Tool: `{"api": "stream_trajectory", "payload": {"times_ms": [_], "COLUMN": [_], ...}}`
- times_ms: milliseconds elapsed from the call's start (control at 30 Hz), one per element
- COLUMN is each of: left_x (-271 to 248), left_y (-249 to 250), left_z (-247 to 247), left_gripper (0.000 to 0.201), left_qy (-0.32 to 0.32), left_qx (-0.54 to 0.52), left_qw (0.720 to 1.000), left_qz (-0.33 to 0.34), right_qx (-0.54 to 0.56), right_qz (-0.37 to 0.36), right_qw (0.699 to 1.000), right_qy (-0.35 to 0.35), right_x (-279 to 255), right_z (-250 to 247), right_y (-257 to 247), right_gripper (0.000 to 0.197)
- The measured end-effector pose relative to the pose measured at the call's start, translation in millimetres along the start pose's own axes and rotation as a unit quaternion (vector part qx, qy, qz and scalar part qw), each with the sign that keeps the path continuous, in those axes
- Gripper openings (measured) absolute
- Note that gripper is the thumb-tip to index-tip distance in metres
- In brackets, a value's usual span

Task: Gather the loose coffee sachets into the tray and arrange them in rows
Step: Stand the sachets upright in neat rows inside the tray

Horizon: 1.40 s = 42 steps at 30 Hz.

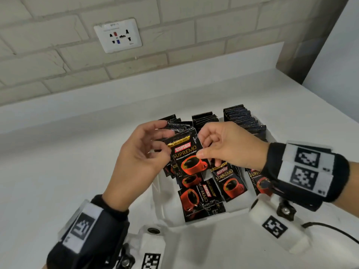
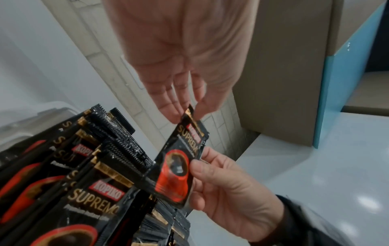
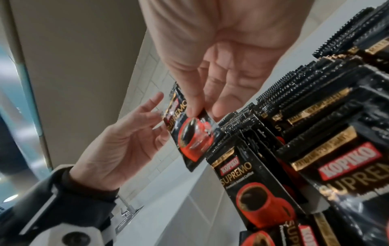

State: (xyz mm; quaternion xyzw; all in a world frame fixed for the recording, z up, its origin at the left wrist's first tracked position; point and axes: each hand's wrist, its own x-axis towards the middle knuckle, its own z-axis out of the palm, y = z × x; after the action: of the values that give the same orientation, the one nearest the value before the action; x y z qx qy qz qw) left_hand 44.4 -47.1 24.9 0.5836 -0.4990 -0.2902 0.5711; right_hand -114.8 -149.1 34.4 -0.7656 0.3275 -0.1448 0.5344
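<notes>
A black coffee sachet (image 1: 187,152) with a red cup printed on it is hanging upright above the white tray (image 1: 171,214). More sachets (image 1: 240,117) are standing in three rows toward the tray's far edge, and one loose sachet (image 1: 202,200) is lying flat and turned sideways by its near edge.

Glossy foil sachets (image 1: 187,152), smooth white countertop (image 1: 58,171), matt brick wall (image 1: 48,65)

White brick wall (image 1: 48,61), wall socket (image 1: 117,35), white countertop (image 1: 58,162), beige pillar (image 2: 284,66)

Black sachets (image 1: 187,154) – red cups, white tray (image 1: 167,210)
</notes>
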Motion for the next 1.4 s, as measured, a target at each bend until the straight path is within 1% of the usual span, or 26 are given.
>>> {"api": "stream_trajectory", "payload": {"times_ms": [67,167,267,367,467,600,667,700,767,867,933,1033,1067,1167,1200,1233,1267,1367,1400], "left_x": [1.6,2.9,1.1,0.9,0.4,2.9,5.6,6.5,7.5,7.6,6.4,4.3,4.2,4.2,3.9,3.5,2.9,2.0,1.9], "left_y": [0.4,-3.1,-6.3,-12.2,-22.2,-32.6,-35.7,-36.4,-37.2,-38.4,-38.2,-36.0,-34.9,-32.2,-32.3,-32.8,-33.4,-33.0,-32.9], "left_z": [2.5,5.0,7.8,8.5,7.8,9.1,10.3,10.7,10.8,11.1,13.2,16.4,17.0,18.4,18.5,18.5,18.5,18.7,18.9], "left_gripper": [0.048,0.05,0.052,0.052,0.046,0.026,0.02,0.019,0.018,0.017,0.018,0.021,0.022,0.021,0.022,0.024,0.026,0.034,0.036], "left_qy": [-0.002,-0.011,-0.041,-0.071,-0.11,-0.136,-0.153,-0.161,-0.173,-0.183,-0.196,-0.209,-0.207,-0.196,-0.193,-0.187,-0.18,-0.164,-0.161], "left_qx": [0.012,0.06,0.118,0.195,0.264,0.339,0.365,0.376,0.385,0.385,0.403,0.465,0.479,0.492,0.492,0.489,0.485,0.483,0.49], "left_qw": [1.0,0.998,0.992,0.978,0.958,0.929,0.916,0.909,0.903,0.901,0.891,0.859,0.852,0.848,0.849,0.851,0.854,0.858,0.855], "left_qz": [0.006,0.017,0.036,0.036,0.034,0.058,0.071,0.077,0.084,0.08,0.07,0.043,0.036,0.028,0.029,0.035,0.043,0.057,0.054], "right_qx": [-0.019,-0.087,-0.187,-0.278,-0.343,-0.411,-0.435,-0.441,-0.449,-0.458,-0.459,-0.454,-0.451,-0.425,-0.409,-0.395,-0.389,-0.4,-0.401], "right_qz": [-0.013,-0.057,-0.117,-0.134,-0.137,-0.143,-0.154,-0.159,-0.167,-0.167,-0.163,-0.15,-0.144,-0.135,-0.127,-0.113,-0.098,-0.06,-0.049], "right_qw": [1.0,0.994,0.975,0.951,0.928,0.897,0.883,0.879,0.873,0.868,0.867,0.873,0.875,0.891,0.899,0.905,0.903,0.872,0.864], "right_qy": [0.004,0.025,0.026,-0.005,-0.044,-0.081,-0.087,-0.089,-0.09,-0.095,-0.1,-0.101,-0.098,-0.082,-0.09,-0.115,-0.153,-0.275,-0.3], "right_x": [1.2,2.8,5.4,12.5,18.0,21.4,22.8,23.4,23.9,23.7,24.3,24.2,23.0,14.6,10.5,6.0,1.8,-11.6,-15.4], "right_z": [2.1,1.6,-0.7,1.3,7.6,16.1,18.4,19.2,19.9,20.1,20.0,18.1,16.9,11.1,9.1,7.7,7.5,19.1,25.1], "right_y": [2.1,0.8,-4.3,-1.9,2.4,3.9,3.5,3.6,4.9,8.6,11.0,9.2,6.7,-4.1,-7.7,-10.4,-11.6,-4.5,-1.2], "right_gripper": [0.026,0.026,0.016,0.006,0.006,0.02,0.028,0.029,0.026,0.024,0.025,0.019,0.019,0.02,0.018,0.015,0.015,0.029,0.032]}}
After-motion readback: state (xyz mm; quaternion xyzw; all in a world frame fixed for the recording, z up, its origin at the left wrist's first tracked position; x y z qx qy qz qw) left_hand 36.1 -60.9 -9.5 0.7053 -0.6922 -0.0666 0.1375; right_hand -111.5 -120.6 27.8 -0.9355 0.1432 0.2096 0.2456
